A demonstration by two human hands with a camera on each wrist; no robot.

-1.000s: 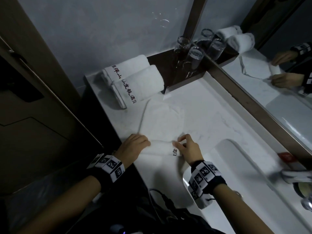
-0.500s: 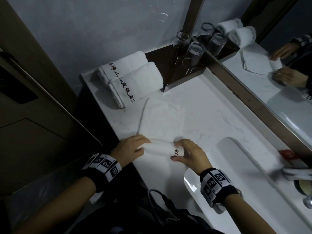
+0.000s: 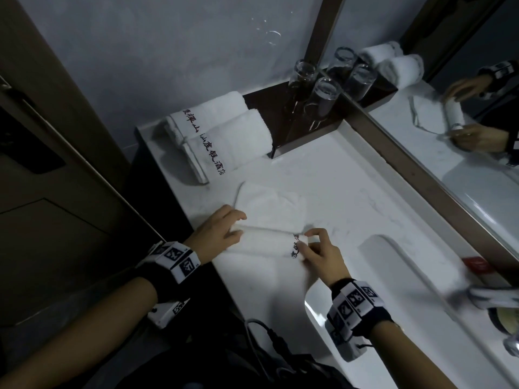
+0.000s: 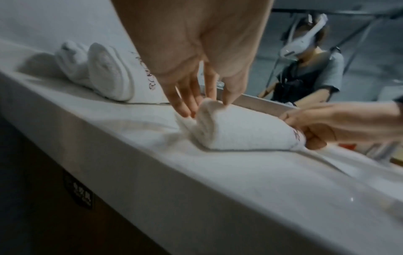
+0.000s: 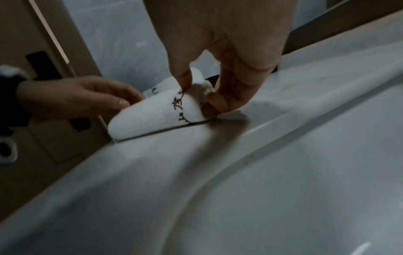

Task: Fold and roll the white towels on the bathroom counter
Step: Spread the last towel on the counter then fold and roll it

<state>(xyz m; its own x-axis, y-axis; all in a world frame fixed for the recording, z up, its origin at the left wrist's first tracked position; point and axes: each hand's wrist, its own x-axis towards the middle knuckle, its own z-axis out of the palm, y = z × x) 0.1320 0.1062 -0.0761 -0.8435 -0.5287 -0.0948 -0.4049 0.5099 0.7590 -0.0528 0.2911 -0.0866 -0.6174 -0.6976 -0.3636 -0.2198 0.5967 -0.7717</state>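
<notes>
I see the half-rolled towel (image 3: 266,244) lying on the white marble-veined counter (image 3: 351,209), near its front edge and just left of the smooth oval sink (image 3: 421,290). It is soft white terry, rolled into a plump cylinder, with its flat unrolled part spread toward the wall. Dark embroidered characters run round its right end.

My left hand (image 3: 217,234) holds the left end of the roll: in the left wrist view the thumb sits on top of the spiral end and the fingers (image 4: 183,103) reach down beside it, lightly curled against the cloth. My right hand (image 3: 317,255) pinches the right end, thumb on the lettered band and fingers (image 5: 220,101) curled round the roll's end from the far side.

Farther back, against the grey wall, two finished rolled towels (image 3: 224,133) lie side by side, touching, thick and fluffy, with the same lettering along their near edge. Just right of them a dark brown tray (image 3: 272,108) carries clear drinking glasses (image 3: 323,99), standing mouth down against the framed mirror (image 3: 463,153).
</notes>
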